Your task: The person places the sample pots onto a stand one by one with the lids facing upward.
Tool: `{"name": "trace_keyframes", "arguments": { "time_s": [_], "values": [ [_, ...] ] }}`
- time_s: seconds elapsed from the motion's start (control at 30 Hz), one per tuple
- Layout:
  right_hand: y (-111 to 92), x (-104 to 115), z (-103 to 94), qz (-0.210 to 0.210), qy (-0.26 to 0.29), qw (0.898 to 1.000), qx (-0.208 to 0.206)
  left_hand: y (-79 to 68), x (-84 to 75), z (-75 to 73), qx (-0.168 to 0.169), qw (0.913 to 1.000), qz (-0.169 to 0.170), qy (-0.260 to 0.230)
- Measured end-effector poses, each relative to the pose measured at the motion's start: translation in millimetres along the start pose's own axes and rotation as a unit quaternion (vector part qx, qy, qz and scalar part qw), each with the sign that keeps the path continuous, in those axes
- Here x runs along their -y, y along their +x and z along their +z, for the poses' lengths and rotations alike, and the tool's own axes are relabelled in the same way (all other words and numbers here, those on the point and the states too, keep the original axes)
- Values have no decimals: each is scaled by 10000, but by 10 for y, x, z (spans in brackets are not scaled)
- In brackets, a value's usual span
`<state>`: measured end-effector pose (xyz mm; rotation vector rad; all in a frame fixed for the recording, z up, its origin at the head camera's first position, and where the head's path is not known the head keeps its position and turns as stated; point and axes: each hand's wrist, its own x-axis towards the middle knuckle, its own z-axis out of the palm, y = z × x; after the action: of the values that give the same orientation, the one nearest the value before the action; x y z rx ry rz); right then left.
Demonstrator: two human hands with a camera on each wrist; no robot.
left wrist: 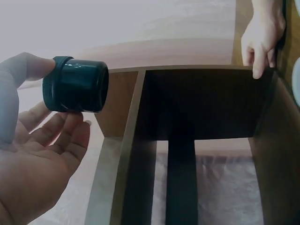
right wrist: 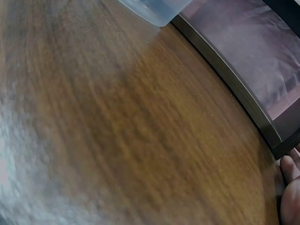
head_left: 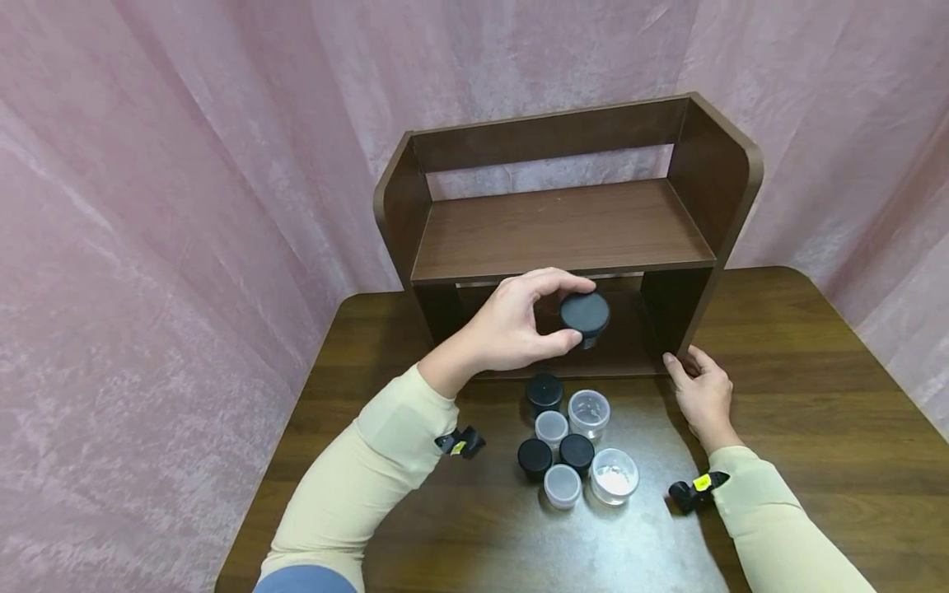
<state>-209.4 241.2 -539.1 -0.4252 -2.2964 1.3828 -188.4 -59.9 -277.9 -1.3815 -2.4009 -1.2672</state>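
In the head view my left hand [head_left: 511, 323] holds a dark jar with a black lid [head_left: 586, 313] between thumb and fingers, in front of the lower opening of a brown wooden shelf [head_left: 563, 235]. The left wrist view shows this jar [left wrist: 77, 85] sideways, the thumb on its lid end and fingertips along its other side. My right hand [head_left: 704, 399] grips the shelf's lower right front corner, thumb at the panel's front edge and fingers on its outer side. Only part of this hand [right wrist: 291, 187] shows in the right wrist view.
On the table [head_left: 445, 527], in front of the shelf, several small jars stand grouped: black-lidded ones such as a black jar [head_left: 544, 390], and clear ones such as a clear jar [head_left: 614, 476]. A pink curtain [head_left: 185, 206] hangs behind.
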Motion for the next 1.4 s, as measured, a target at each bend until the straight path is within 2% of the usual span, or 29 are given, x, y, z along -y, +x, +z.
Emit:
{"name": "trace_keyframes", "arguments": {
  "time_s": [0.2, 0.33, 0.47, 0.6, 0.77, 0.9, 1.03, 1.2, 1.4],
  "values": [
    [-8, 19, -4, -26, -95, 9999, 35, 443, 20, -22, 46, 9998, -99, -175],
    [-12, 22, -4, -158, -40, 9999, -34, 741, 58, -6, 171, 9978, -527, -377],
    [-17, 18, -10, -212, -62, 9996, -184, 1039, 117, 77, 221, 9944, -911, -490],
    [-18, 6, -7, -141, -72, 9998, -149, 1292, 208, 189, 95, 9901, -1300, -522],
    [-19, -8, -6, -144, -38, 9999, -77, 1539, 295, 337, -162, 9834, -1760, -398],
    [-47, -7, -29, -111, -63, 9999, -82, 1680, 300, 484, -278, 9790, -1981, -400],
    [-73, 19, -39, -62, -76, 10000, -9, 1752, 294, 592, -377, 9749, -2159, -379],
    [-98, 58, -32, -73, -52, 9999, 68, 1729, 347, 632, -641, 9715, -2250, -372],
    [-114, 58, -39, -117, -78, 9998, 143, 1679, 395, 643, -984, 9665, -2223, -825]
  ]
}}
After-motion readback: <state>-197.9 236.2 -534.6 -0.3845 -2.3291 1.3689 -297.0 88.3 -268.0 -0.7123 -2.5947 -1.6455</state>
